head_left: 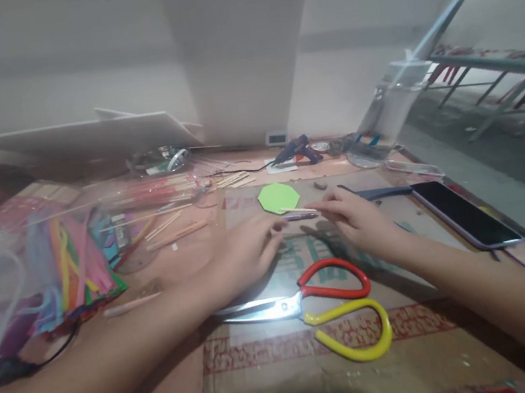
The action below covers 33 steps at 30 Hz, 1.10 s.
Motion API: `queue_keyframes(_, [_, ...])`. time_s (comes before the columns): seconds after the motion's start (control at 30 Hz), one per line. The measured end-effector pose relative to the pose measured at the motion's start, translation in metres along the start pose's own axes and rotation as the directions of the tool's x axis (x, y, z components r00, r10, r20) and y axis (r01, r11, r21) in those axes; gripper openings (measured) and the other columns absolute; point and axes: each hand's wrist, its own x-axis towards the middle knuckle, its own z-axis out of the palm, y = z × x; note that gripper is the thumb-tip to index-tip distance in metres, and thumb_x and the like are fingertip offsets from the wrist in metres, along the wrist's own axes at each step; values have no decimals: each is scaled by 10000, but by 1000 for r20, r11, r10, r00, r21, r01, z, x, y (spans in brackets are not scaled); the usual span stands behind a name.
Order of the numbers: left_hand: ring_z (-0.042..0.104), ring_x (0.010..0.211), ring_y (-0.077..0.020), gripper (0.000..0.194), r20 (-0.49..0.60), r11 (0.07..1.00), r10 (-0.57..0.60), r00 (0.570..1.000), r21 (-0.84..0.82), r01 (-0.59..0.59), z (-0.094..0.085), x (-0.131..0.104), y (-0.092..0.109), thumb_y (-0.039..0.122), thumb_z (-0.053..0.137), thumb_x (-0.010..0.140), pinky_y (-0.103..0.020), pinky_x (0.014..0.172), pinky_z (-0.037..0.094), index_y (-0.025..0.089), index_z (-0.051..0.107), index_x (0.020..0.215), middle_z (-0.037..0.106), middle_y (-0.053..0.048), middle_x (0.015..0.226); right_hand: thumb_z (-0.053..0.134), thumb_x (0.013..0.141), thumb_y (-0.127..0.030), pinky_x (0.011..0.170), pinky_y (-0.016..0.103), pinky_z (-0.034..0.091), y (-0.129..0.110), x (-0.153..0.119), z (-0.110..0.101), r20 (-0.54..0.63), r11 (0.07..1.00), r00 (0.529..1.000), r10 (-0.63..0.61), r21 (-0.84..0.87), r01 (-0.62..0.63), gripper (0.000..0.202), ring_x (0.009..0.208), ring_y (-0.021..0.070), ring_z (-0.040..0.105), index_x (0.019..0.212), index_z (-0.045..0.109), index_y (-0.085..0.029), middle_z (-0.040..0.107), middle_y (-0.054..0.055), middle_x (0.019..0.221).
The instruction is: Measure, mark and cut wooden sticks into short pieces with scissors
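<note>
My right hand pinches one end of a short, pale wooden stick, whose other end reaches over the lower edge of a light-green paper octagon. Just below the stick is a slim purple piece, perhaps a pen, lying between the fingertips of both hands. My left hand has its fingers curled together near that piece's left end; what they grip, if anything, is hidden. Large scissors with one red and one yellow handle lie on the cardboard below my hands.
A dark glue gun stands at the back. Loose wooden sticks and colourful pipe cleaners lie on the left. A phone rests at the right, near the table edge. White boards lean behind.
</note>
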Motion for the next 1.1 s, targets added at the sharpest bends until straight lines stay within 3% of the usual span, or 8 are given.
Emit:
queue_keyframes(0.07, [627,1086,-235,230,145,964,164,976,185,-190,7,-10,-10,194,468,988,-389,943,501,178,673,1090,687,-102,1178,443,982,-181,774,362,535,12,0,7,42,999,999,7,-34,-5,338,863,224,642,1173,720,-219,627,86,961])
queue_keyframes(0.13, [619,1103,-245,236,254,909,217,943,300,-290,11,-17,-11,153,491,968,-398,951,503,171,660,1133,671,-112,1222,448,997,-199,799,360,532,18,-2,14,95,1000,995,8,-23,-6,318,892,225,644,1172,712,-220,635,87,979])
queue_keyframes(0.23, [634,1013,-266,228,339,867,75,938,442,-229,8,-20,-4,130,518,948,-424,873,534,149,647,1134,679,-118,1135,445,1017,-234,803,366,523,18,-5,20,112,1000,993,27,-17,-25,264,911,237,638,1119,685,-195,652,96,983])
queue_keyframes(0.33, [632,939,-279,198,391,834,-73,917,529,-159,1,-18,2,95,530,920,-444,818,548,142,649,1071,670,-113,1058,463,1012,-237,741,347,514,19,-5,17,32,997,996,79,3,-79,178,843,226,636,1028,634,-192,660,78,920])
queue_keyframes(0.63, [664,1033,-316,315,321,756,54,946,605,-248,13,-32,13,77,497,867,-381,709,553,102,637,1149,674,-194,1221,531,993,-218,715,321,533,20,-3,13,72,999,996,-45,-25,47,249,853,202,640,1119,743,-251,639,70,955])
queue_keyframes(0.83, [664,1012,-277,388,341,700,236,910,590,-403,12,-32,14,107,438,889,-354,805,543,71,641,1218,692,-169,1216,547,987,-193,760,346,517,19,-3,19,122,991,986,-110,-60,118,287,906,216,623,1187,741,-262,659,83,1002])
queue_keyframes(1.03, [640,1045,-284,393,283,730,246,927,574,-370,15,-34,8,123,449,899,-388,869,521,55,611,1251,657,-185,1302,556,967,-172,826,404,501,20,-3,17,124,987,983,-134,-73,144,291,953,243,595,1157,754,-269,655,98,1016])
queue_keyframes(1.1, [662,961,-267,408,262,746,190,946,588,-313,18,-36,8,137,463,899,-385,775,533,90,581,1286,621,-180,1372,549,963,-164,801,387,507,21,-3,17,143,987,980,-136,-62,146,319,928,232,599,1178,747,-293,652,87,994])
